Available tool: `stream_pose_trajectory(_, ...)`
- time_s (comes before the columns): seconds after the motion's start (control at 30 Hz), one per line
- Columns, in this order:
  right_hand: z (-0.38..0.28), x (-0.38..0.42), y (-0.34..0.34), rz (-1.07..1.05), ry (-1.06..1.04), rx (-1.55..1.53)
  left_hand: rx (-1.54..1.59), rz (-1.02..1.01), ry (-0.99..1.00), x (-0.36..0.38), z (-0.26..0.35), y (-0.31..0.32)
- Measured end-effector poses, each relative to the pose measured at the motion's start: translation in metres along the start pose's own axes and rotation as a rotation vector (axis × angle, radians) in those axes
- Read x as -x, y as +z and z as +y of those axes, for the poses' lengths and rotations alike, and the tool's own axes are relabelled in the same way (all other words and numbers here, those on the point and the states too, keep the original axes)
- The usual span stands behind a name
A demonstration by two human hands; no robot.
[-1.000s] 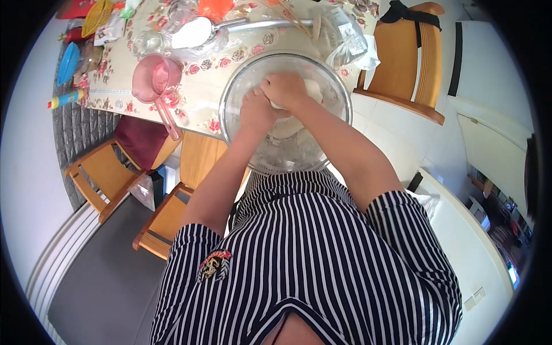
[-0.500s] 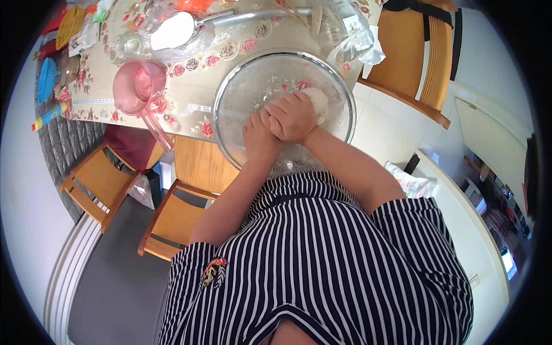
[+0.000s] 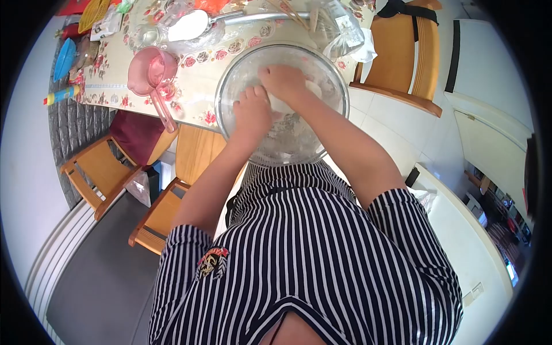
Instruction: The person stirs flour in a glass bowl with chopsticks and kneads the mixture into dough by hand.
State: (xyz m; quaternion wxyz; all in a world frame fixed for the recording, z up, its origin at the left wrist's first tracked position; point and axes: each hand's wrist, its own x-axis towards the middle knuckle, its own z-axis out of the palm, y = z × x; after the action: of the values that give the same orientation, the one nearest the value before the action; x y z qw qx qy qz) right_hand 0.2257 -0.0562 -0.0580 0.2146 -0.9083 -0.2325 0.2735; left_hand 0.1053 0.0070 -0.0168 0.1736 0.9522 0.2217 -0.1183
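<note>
A large clear glass bowl stands at the table's front edge, close to my body. Inside it lies a lump of whitish dough, partly covered by my hands. My left hand is at the bowl's left side, its fingers curled down against the dough. Farther back in the bowl, my right hand is closed on the dough, its fingertips hidden. The two hands are apart but close together. Pale residue coats the bowl's inner wall.
A pink ladle-shaped scoop rests left of the bowl on the flowered tablecloth. A bag of white powder and a plastic bag lie behind. Wooden chairs stand at both sides.
My hands were stacked together pressing on the dough. They have separated: the right has moved up and slightly left, the left is now lower beside it. The view has shifted slightly.
</note>
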Motion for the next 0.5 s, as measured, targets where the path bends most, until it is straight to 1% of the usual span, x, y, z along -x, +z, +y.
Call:
stream_pose_trajectory(0.03,0.001,0.012,-0.002,0.003,0.001,0.004,0.041,-0.025,0.048,0.01,0.001,-0.004)
stream_pose_trajectory(0.07,0.004,0.035,-0.001,0.178,-0.154,0.094,0.083,-0.054,0.096,0.015,0.001,-0.007)
stream_pose_trajectory(0.1,0.006,0.054,0.0,0.346,-0.31,0.183,0.087,-0.059,0.095,0.017,-0.003,0.002)
stream_pose_trajectory(0.13,0.009,0.064,0.005,0.337,-0.308,0.184,0.14,-0.002,0.156,0.021,-0.01,0.018)
stream_pose_trajectory(0.17,0.011,0.071,0.011,0.397,-0.378,0.112,0.193,0.057,0.211,0.024,-0.017,0.033)
stream_pose_trajectory(0.2,0.014,0.074,0.015,0.459,-0.446,0.039,0.196,0.051,0.203,0.024,-0.019,0.04)
stream_pose_trajectory(0.23,0.017,0.074,0.019,0.454,-0.444,0.039,0.141,0.088,0.203,0.022,-0.019,0.047)
stream_pose_trajectory(0.27,0.02,0.073,0.024,0.524,-0.536,-0.031,0.085,0.122,0.199,0.021,-0.02,0.054)
stream_pose_trajectory(0.3,0.02,0.069,0.026,0.592,-0.627,-0.107,0.084,0.113,0.191,0.02,-0.018,0.06)
stream_pose_trajectory(0.33,0.023,0.06,0.026,0.584,-0.622,-0.115,0.031,0.214,0.18,0.018,-0.017,0.067)
stream_pose_trajectory(0.37,0.028,0.049,0.024,0.575,-0.719,-0.124,-0.022,0.312,0.177,0.013,-0.019,0.073)
stream_pose_trajectory(0.4,0.032,0.039,0.023,0.561,-0.81,-0.127,-0.02,0.296,0.182,0.005,-0.019,0.071)
stream_pose_trajectory(0.47,0.036,0.028,0.025,0.504,-0.777,-0.1,-0.014,0.079,0.075,-0.002,-0.012,0.059)
stream_pose_trajectory(0.5,0.036,0.021,0.024,0.475,-0.771,-0.065,-0.011,0.075,0.072,-0.005,-0.011,0.055)
